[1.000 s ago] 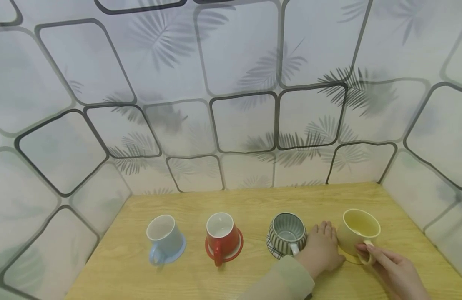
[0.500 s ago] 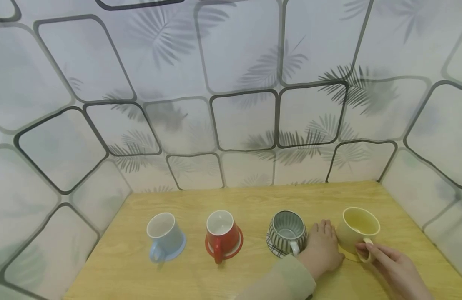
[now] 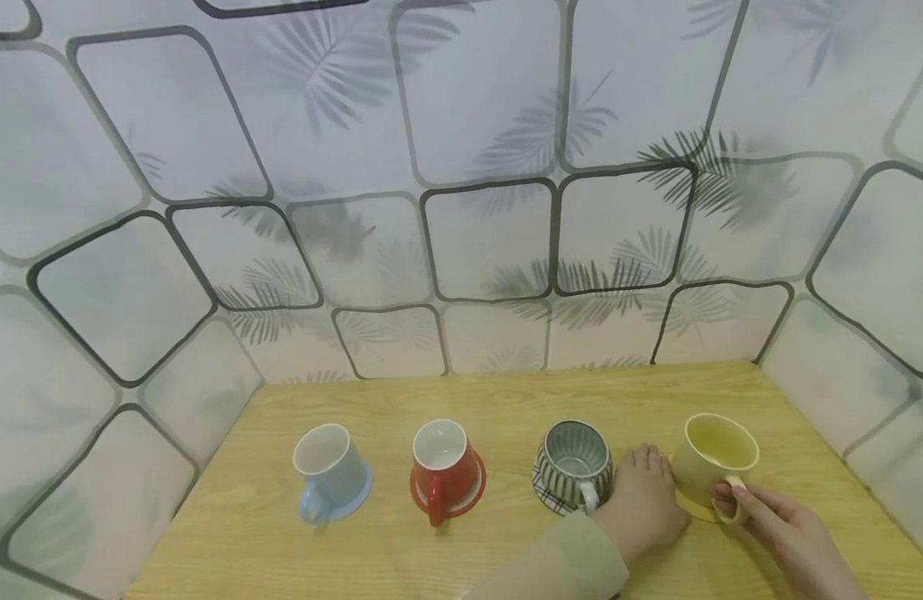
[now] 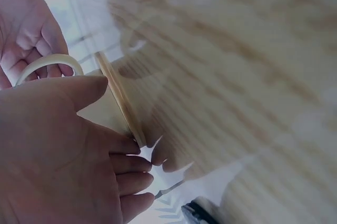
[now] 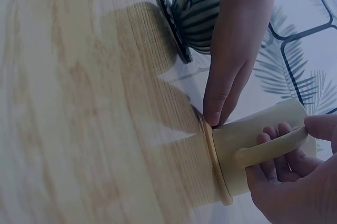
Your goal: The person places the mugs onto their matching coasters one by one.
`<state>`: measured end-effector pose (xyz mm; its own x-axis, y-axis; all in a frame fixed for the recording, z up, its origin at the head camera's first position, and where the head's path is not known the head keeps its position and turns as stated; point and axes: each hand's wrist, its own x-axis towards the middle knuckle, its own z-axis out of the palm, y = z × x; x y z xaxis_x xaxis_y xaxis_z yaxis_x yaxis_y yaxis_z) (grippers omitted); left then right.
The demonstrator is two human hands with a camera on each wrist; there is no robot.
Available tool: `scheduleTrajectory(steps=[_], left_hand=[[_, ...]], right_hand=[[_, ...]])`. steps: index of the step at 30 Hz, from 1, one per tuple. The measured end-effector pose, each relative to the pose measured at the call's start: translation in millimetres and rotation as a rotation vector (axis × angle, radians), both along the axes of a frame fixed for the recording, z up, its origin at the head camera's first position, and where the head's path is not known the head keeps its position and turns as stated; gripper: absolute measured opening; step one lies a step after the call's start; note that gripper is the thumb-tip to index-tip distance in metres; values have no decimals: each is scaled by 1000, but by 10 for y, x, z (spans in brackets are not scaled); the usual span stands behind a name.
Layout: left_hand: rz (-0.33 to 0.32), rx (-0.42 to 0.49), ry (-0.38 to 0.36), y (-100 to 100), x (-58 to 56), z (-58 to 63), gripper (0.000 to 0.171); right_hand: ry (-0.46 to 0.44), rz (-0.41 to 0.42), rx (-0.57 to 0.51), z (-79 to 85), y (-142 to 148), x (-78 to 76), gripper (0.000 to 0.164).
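Note:
At the right of the head view, a pale yellow mug [image 3: 697,483] stands upright on a round yellow coaster [image 5: 215,163]. My right hand [image 3: 795,533] holds the mug by its handle [image 5: 274,149], fingers through the loop and thumb on top. Left of the mug, my left hand [image 3: 645,504] lies low at the table with its fingers extended. Its thumb and index fingertips touch the coaster's edge, as the left wrist view shows. Next to that hand is a grey striped mug [image 3: 574,467] on a checked coaster [image 3: 546,493], partly covered by the wrist.
A red mug [image 3: 450,483] on a red-rimmed coaster [image 3: 472,500] and a light blue mug [image 3: 334,475] on a blue coaster [image 3: 360,500] stand to the left in the same row. Patterned walls [image 3: 484,242] enclose the wooden table [image 3: 386,550] at the back and both sides.

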<state>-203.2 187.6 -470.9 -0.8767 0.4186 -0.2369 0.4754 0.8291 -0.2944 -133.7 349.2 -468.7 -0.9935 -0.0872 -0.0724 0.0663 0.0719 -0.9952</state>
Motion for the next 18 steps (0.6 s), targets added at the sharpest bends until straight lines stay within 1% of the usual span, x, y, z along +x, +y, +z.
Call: scheduleTrajectory(steps=[3, 5, 9, 12, 14, 18], left_hand=[[-1, 22, -11, -22, 16, 14, 73], [-1, 21, -22, -33, 24, 30, 72], [-5, 22, -48, -61, 44, 85, 71], [-12, 18, -61, -83, 56, 128, 71], [-19, 13, -64, -98, 62, 149, 70], [-33, -5, -64, -124, 72, 176, 69]], right_hand=[[6, 11, -17, -9, 4, -3, 29], [17, 20, -48, -19, 6, -2, 30], [36, 33, -113, -34, 8, 5, 32], [30, 35, -135, -34, 13, 7, 32], [14, 16, -113, -28, 22, 3, 30], [-46, -61, 0, -15, 59, 3, 23]])
